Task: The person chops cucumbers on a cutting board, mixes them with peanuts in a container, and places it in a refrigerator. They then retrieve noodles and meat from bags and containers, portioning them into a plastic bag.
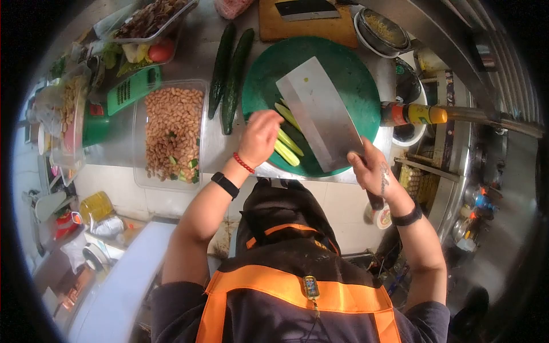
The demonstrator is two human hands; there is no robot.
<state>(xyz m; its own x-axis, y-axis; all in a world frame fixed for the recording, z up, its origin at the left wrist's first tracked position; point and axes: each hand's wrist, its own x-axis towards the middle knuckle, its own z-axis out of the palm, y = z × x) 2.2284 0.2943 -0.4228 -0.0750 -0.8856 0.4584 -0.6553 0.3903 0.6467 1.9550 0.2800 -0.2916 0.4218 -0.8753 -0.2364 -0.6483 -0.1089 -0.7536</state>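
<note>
My right hand (370,168) is closed around the dark handle of a wide cleaver (320,114). Its blade lies tilted flat over a round green cutting board (343,63), covering part of what is beneath. Several cut cucumber pieces (287,150) with pale flesh rest on the board, left of the blade. My left hand (262,137) is at the board's near left edge, right beside these pieces. Its fingers are curled together and a little blurred; what they hold, if anything, is hidden. Two whole cucumbers (233,80) lie on the metal counter, left of the board.
Left of the cucumbers stands a clear tub of peanuts (171,108) with some green bits. A green grater (134,88) is beyond it. Behind the board, another knife (307,8) lies on a wooden board (269,28). A yellow-capped bottle (414,113) lies at the right.
</note>
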